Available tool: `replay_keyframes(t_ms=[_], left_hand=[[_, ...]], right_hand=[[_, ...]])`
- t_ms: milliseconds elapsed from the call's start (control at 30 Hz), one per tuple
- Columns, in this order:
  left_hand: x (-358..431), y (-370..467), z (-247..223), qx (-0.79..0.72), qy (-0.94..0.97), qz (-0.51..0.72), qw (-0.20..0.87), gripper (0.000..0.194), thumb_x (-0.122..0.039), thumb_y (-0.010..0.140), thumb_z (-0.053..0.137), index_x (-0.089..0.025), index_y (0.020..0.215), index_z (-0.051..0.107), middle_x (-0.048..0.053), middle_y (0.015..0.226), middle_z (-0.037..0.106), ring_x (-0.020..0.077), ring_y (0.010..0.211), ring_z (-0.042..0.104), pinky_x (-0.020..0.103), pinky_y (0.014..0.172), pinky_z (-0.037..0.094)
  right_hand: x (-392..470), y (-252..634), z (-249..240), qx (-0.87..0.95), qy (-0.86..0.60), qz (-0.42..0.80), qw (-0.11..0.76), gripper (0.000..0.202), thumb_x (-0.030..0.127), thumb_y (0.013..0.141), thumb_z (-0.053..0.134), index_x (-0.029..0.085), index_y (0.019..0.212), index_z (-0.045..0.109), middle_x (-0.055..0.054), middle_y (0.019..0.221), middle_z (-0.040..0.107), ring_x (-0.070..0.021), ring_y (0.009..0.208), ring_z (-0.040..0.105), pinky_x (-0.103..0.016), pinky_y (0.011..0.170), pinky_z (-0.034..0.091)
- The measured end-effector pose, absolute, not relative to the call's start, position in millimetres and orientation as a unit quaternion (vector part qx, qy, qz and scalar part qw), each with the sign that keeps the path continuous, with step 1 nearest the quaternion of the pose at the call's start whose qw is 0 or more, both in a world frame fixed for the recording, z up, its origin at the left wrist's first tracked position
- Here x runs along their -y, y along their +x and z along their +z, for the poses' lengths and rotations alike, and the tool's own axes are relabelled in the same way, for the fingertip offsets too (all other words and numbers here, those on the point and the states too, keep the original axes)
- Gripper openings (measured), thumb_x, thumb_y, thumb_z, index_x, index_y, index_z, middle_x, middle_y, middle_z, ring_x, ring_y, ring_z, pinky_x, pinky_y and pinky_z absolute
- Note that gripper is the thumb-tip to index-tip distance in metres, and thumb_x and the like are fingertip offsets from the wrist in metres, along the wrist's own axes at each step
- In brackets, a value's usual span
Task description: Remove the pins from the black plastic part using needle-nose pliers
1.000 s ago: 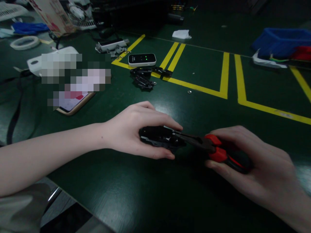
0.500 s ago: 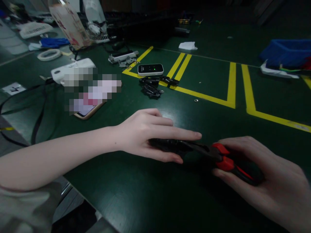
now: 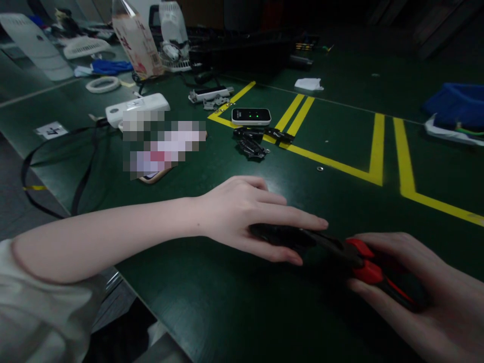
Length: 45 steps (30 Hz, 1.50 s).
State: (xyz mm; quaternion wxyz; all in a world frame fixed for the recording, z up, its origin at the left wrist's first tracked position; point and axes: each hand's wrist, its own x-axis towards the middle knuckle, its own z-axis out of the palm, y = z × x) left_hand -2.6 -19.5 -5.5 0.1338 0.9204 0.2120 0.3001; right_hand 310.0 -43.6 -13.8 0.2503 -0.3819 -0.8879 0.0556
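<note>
My right hand [image 3: 412, 282] is closed round the red-and-black handles of a pair of pliers [image 3: 363, 259], whose dark jaws point left. Between the thumb and fingers of my left hand [image 3: 249, 212] sits a black part [image 3: 282, 237], dark and hard to make out. The jaws reach the right end of this part; whether they grip it is too dark to tell. Both hands are low over the green table [image 3: 212, 297]. Beyond my left hand lie several black pieces [image 3: 251, 146], near a small white-edged device [image 3: 251, 116] with green lights.
A phone [image 3: 170, 151] with a blurred screen and a white device [image 3: 138, 108] with a black strap lie at the left. A small metal ring [image 3: 319, 169] rests near yellow tape [image 3: 340, 166]. Further back stand a plastic bag [image 3: 138, 48] and a blue bin [image 3: 457, 103].
The view has shifted, so the table's things appear further right and slightly lower. Both hands keep their hold, with the pliers still against the black part.
</note>
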Motion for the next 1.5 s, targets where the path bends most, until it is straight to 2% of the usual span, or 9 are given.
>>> replay_keyframes(t_ms=[133, 267, 500, 633, 767, 900, 1067, 1267, 1500], left_hand=[[18, -2, -7, -0.192, 0.923, 0.313, 0.118, 0.054, -0.052, 0.105, 0.061, -0.016, 0.144, 0.064, 0.002, 0.093, 0.081, 0.0118, 0.069, 0.067, 0.032, 0.070, 0.043], [16, -1, -7, -0.170, 0.923, 0.331, 0.100, 0.047, -0.046, 0.102, 0.068, -0.010, 0.133, 0.071, 0.002, 0.084, 0.078, 0.0117, 0.064, 0.065, 0.032, 0.065, 0.041], [17, -2, -5, -0.188, 0.918, 0.325, 0.126, 0.042, -0.041, 0.101, 0.071, -0.011, 0.130, 0.071, 0.003, 0.092, 0.082, 0.0117, 0.069, 0.070, 0.031, 0.070, 0.044], [16, -6, -1, -0.231, 0.907, 0.321, 0.146, 0.043, -0.044, 0.102, 0.067, -0.016, 0.135, 0.067, 0.003, 0.103, 0.083, 0.0128, 0.078, 0.073, 0.028, 0.078, 0.048], [9, -9, 3, -0.327, 0.889, 0.268, 0.177, 0.053, -0.054, 0.096, 0.072, -0.017, 0.134, 0.065, 0.003, 0.098, 0.079, 0.0166, 0.080, 0.072, 0.027, 0.074, 0.048], [1, -10, 0, -0.328, 0.896, 0.213, 0.210, 0.038, -0.047, 0.099, 0.070, -0.015, 0.120, 0.069, 0.007, 0.110, 0.075, 0.0208, 0.101, 0.070, 0.030, 0.086, 0.049], [-4, -12, -6, -0.329, 0.896, 0.190, 0.228, 0.035, -0.042, 0.102, 0.067, -0.018, 0.128, 0.069, 0.009, 0.119, 0.069, 0.0235, 0.111, 0.064, 0.036, 0.096, 0.047], [-5, -13, -8, -0.313, 0.903, 0.190, 0.226, 0.032, -0.033, 0.106, 0.058, -0.021, 0.132, 0.071, 0.013, 0.140, 0.061, 0.0270, 0.132, 0.055, 0.047, 0.114, 0.042], [-6, -12, -7, -0.282, 0.903, 0.205, 0.249, 0.034, -0.019, 0.101, 0.052, -0.018, 0.128, 0.074, 0.015, 0.152, 0.057, 0.0273, 0.145, 0.049, 0.048, 0.123, 0.039]], right_hand=[[45, 310, -15, 0.888, -0.387, 0.062, 0.242, 0.036, 0.063, 0.098, 0.055, 0.034, 0.119, 0.060, -0.006, 0.095, 0.072, -0.0232, 0.069, 0.069, -0.035, 0.045, 0.049], [42, 310, -16, 0.892, -0.376, 0.046, 0.245, 0.036, 0.063, 0.098, 0.056, 0.032, 0.116, 0.061, -0.005, 0.092, 0.071, -0.0222, 0.066, 0.068, -0.034, 0.044, 0.048], [37, 310, -18, 0.892, -0.368, 0.026, 0.262, 0.041, 0.065, 0.097, 0.057, 0.030, 0.118, 0.061, -0.005, 0.096, 0.072, -0.0234, 0.076, 0.073, -0.035, 0.058, 0.059], [37, 310, -16, 0.880, -0.387, 0.025, 0.273, 0.042, 0.065, 0.096, 0.058, 0.031, 0.120, 0.061, -0.005, 0.099, 0.073, -0.0258, 0.079, 0.073, -0.038, 0.060, 0.060], [37, 313, -11, 0.863, -0.421, 0.049, 0.276, 0.035, 0.061, 0.096, 0.060, 0.034, 0.118, 0.062, -0.003, 0.097, 0.073, -0.0245, 0.075, 0.073, -0.036, 0.055, 0.059], [34, 316, -10, 0.819, -0.470, 0.085, 0.317, 0.035, 0.065, 0.095, 0.059, 0.036, 0.114, 0.067, -0.002, 0.094, 0.077, -0.0244, 0.072, 0.075, -0.035, 0.053, 0.062], [28, 313, -8, 0.753, -0.523, 0.161, 0.365, 0.048, 0.076, 0.085, 0.064, 0.034, 0.105, 0.073, -0.002, 0.090, 0.081, -0.0265, 0.074, 0.079, -0.037, 0.056, 0.066], [26, 316, -9, 0.741, -0.529, 0.171, 0.377, 0.043, 0.071, 0.085, 0.067, 0.034, 0.106, 0.073, -0.004, 0.091, 0.081, -0.0267, 0.072, 0.078, -0.036, 0.051, 0.065], [23, 334, -29, 0.743, -0.541, 0.155, 0.361, 0.046, 0.061, 0.089, 0.066, 0.044, 0.131, 0.064, -0.005, 0.112, 0.078, -0.0312, 0.083, 0.078, -0.042, 0.054, 0.068]])
